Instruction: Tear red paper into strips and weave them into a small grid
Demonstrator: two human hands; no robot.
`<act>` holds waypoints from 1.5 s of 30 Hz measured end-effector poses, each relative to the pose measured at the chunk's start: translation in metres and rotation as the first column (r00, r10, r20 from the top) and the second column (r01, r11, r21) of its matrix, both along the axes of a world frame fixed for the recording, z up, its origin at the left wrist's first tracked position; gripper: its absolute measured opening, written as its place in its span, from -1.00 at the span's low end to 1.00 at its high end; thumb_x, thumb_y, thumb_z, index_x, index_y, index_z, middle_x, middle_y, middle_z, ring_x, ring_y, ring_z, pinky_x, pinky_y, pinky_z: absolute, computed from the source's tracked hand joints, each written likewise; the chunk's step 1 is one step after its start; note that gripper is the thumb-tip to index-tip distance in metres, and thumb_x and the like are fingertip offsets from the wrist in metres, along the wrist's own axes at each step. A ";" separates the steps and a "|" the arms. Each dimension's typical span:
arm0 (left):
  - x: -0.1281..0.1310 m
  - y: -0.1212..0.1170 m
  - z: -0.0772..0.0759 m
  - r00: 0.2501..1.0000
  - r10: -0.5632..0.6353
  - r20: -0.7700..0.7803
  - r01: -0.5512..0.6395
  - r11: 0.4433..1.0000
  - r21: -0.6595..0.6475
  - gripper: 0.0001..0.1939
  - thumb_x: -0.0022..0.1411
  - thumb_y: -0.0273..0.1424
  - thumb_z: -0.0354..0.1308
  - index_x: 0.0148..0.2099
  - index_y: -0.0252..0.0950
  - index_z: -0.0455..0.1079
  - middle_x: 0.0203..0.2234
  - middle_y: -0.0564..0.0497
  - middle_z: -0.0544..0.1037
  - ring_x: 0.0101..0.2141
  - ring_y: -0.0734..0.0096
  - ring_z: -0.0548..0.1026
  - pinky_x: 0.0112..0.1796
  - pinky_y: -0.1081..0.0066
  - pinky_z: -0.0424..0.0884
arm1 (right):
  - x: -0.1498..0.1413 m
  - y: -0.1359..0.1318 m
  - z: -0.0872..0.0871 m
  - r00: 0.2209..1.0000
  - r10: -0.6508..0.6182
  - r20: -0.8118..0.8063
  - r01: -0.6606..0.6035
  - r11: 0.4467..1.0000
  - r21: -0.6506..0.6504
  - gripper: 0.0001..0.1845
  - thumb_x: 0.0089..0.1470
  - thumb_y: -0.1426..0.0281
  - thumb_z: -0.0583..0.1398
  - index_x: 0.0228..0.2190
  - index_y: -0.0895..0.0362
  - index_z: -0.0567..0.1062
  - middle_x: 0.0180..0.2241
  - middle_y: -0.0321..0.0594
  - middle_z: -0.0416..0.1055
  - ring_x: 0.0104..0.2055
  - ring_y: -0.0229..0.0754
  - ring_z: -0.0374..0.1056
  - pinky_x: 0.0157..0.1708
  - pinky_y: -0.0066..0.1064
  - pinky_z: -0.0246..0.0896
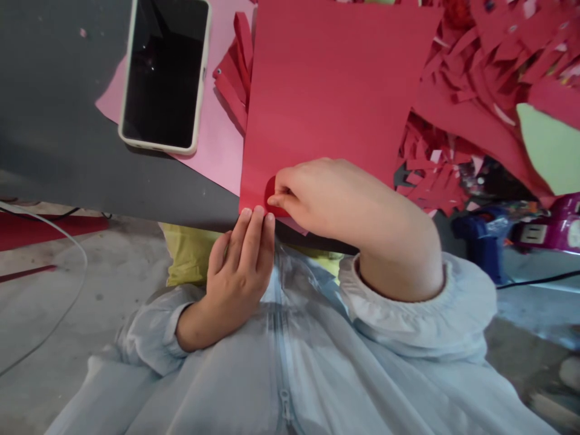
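Note:
A large sheet of red paper point(330, 90) lies on the dark table, its near edge close to my body. My left hand point(242, 260) rests at its near left corner, fingers stretched out side by side with the tips on the paper's edge. Just right of those fingertips, my right hand point(312, 190) is closed above the sheet, its thumb and curled fingers pressed together. Whatever may be between them is hidden. Left of the sheet, a folded red paper piece with a small eye-like dot point(231, 75) lies on pink paper point(224, 154).
A phone point(165, 72) in a pale case lies on the pink paper. Piled red paper cutouts point(489, 66) cover the right side, with a light green sheet point(548, 145). A blue glue gun point(483, 238) and a purple power strip point(550, 226) sit at the near right.

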State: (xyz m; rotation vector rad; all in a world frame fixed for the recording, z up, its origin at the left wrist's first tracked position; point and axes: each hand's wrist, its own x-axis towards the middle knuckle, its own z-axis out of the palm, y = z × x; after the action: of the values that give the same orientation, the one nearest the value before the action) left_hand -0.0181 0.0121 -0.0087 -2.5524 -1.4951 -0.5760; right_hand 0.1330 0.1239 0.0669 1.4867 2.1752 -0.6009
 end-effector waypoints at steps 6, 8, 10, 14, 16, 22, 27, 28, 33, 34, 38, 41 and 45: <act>0.002 -0.002 0.001 0.998 0.005 -0.057 -0.005 1.000 0.002 -0.59 0.34 -0.48 0.15 0.21 -0.44 0.40 0.10 -0.18 0.59 0.10 0.22 0.56 0.01 0.32 0.33 | -0.001 0.001 0.001 1.000 -0.020 0.015 0.020 0.999 -0.032 -0.67 0.30 0.31 0.04 -0.30 0.10 0.58 -0.34 -0.15 0.58 -0.37 -0.15 0.39 -0.45 -0.33 -0.04; 0.002 -0.002 0.000 0.999 0.011 -0.051 -0.011 1.000 -0.001 -0.59 0.35 -0.47 0.14 0.22 -0.43 0.39 0.11 -0.17 0.59 0.10 0.24 0.56 0.02 0.31 0.33 | -0.001 0.000 0.003 1.000 -0.009 0.009 0.009 1.000 -0.017 -0.67 0.29 0.33 0.03 -0.33 0.10 0.58 -0.35 -0.15 0.57 -0.38 -0.15 0.38 -0.44 -0.33 -0.04; 0.003 -0.003 -0.001 0.999 0.015 -0.040 -0.015 1.000 -0.003 -0.59 0.35 -0.47 0.15 0.22 -0.42 0.40 0.09 -0.16 0.60 0.09 0.25 0.57 0.05 0.31 0.32 | -0.001 -0.002 0.004 1.000 0.024 0.000 -0.024 1.000 0.011 -0.68 0.28 0.34 0.04 -0.35 0.10 0.57 -0.36 -0.14 0.57 -0.40 -0.15 0.37 -0.44 -0.32 -0.03; 0.002 -0.004 -0.004 1.000 0.017 -0.013 -0.017 1.000 0.007 -0.61 0.30 -0.50 0.19 0.17 -0.40 0.43 0.08 -0.16 0.61 0.09 0.26 0.57 0.09 0.30 0.30 | -0.004 -0.002 0.004 0.996 0.068 -0.064 -0.065 0.997 0.051 -0.72 0.27 0.33 0.07 -0.32 0.08 0.57 -0.33 -0.15 0.56 -0.39 -0.15 0.37 -0.42 -0.32 -0.01; 0.001 -0.005 -0.005 1.000 0.011 0.003 -0.011 1.000 -0.002 -0.63 0.30 -0.51 0.19 0.15 -0.39 0.44 0.11 -0.17 0.59 0.11 0.25 0.55 0.12 0.29 0.29 | -0.007 -0.001 0.003 0.992 0.068 -0.110 -0.061 0.996 0.064 -0.73 0.27 0.34 0.07 -0.29 0.08 0.57 -0.30 -0.15 0.57 -0.37 -0.15 0.38 -0.41 -0.32 0.02; 0.001 -0.004 -0.003 1.000 0.011 0.022 -0.011 1.000 -0.023 -0.62 0.30 -0.52 0.18 0.16 -0.40 0.43 0.10 -0.18 0.59 0.11 0.24 0.55 0.11 0.29 0.30 | -0.013 0.004 0.000 0.990 0.003 -0.142 -0.001 1.000 0.014 -0.70 0.26 0.37 0.06 -0.31 0.08 0.59 -0.44 -0.19 0.52 -0.41 -0.18 0.35 -0.41 -0.34 0.01; 0.001 -0.002 -0.002 1.000 0.004 0.022 -0.004 1.000 -0.018 -0.66 0.31 -0.48 0.18 0.13 -0.39 0.44 0.09 -0.21 0.59 0.11 0.19 0.55 0.05 0.27 0.34 | -0.015 0.005 0.001 0.987 -0.006 -0.163 0.009 1.000 0.016 -0.70 0.22 0.40 0.07 -0.28 0.09 0.62 -0.39 -0.16 0.56 -0.41 -0.19 0.36 -0.42 -0.34 0.00; 0.001 -0.002 -0.002 1.000 0.001 0.024 -0.001 1.000 -0.019 -0.66 0.31 -0.48 0.18 0.13 -0.39 0.44 0.09 -0.21 0.60 0.11 0.18 0.56 0.03 0.27 0.35 | -0.015 0.005 0.001 0.986 -0.008 -0.165 0.011 1.000 0.013 -0.70 0.22 0.40 0.07 -0.29 0.08 0.62 -0.39 -0.16 0.57 -0.41 -0.19 0.36 -0.43 -0.34 0.00; 0.001 -0.001 -0.002 1.000 0.008 0.027 -0.007 1.000 -0.016 -0.64 0.33 -0.48 0.15 0.16 -0.37 0.42 0.10 -0.19 0.59 0.11 0.20 0.56 0.01 0.28 0.34 | -0.015 0.007 0.000 0.990 -0.021 -0.142 0.023 1.000 0.016 -0.71 0.22 0.37 0.08 -0.30 0.07 0.62 -0.38 -0.15 0.58 -0.43 -0.18 0.37 -0.44 -0.35 -0.01; 0.001 -0.001 -0.001 1.000 0.009 0.025 -0.008 1.000 -0.012 -0.64 0.33 -0.48 0.14 0.15 -0.37 0.42 0.10 -0.18 0.59 0.10 0.20 0.56 0.00 0.28 0.34 | -0.016 0.007 0.000 0.990 -0.019 -0.138 0.022 1.000 0.017 -0.71 0.22 0.37 0.08 -0.31 0.07 0.61 -0.38 -0.15 0.58 -0.44 -0.19 0.36 -0.45 -0.34 -0.01; 0.001 0.001 0.001 1.000 0.004 0.023 -0.004 1.000 0.002 -0.69 0.32 -0.49 0.15 0.10 -0.40 0.45 0.05 -0.19 0.62 0.07 0.21 0.58 -0.05 0.27 0.34 | -0.019 0.007 0.005 0.990 -0.020 -0.140 0.020 1.000 0.004 -0.70 0.22 0.40 0.06 -0.39 0.09 0.58 -0.42 -0.15 0.56 -0.50 -0.21 0.33 -0.47 -0.34 -0.03; 0.001 0.001 0.000 1.000 -0.005 0.029 0.005 1.000 0.005 -0.72 0.30 -0.50 0.16 0.05 -0.41 0.46 0.05 -0.21 0.62 0.07 0.19 0.58 -0.05 0.27 0.35 | -0.021 0.005 0.010 0.989 -0.016 -0.146 0.015 1.000 -0.008 -0.69 0.21 0.43 0.05 -0.42 0.10 0.57 -0.45 -0.15 0.55 -0.53 -0.22 0.30 -0.48 -0.33 -0.05; 0.001 0.000 -0.002 0.999 -0.006 0.048 0.006 1.000 -0.002 -0.72 0.29 -0.54 0.15 0.05 -0.42 0.45 0.07 -0.22 0.61 0.09 0.17 0.57 -0.03 0.26 0.34 | -0.022 0.005 0.011 0.991 -0.015 -0.134 0.016 1.000 0.011 -0.67 0.21 0.45 0.04 -0.41 0.10 0.59 -0.44 -0.14 0.57 -0.52 -0.22 0.31 -0.47 -0.32 -0.06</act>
State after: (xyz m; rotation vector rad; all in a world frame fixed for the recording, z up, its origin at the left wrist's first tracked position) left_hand -0.0171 0.0121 -0.0105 -2.5630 -1.5043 -0.6408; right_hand 0.1115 0.1287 0.0778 1.5105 2.2735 -0.7135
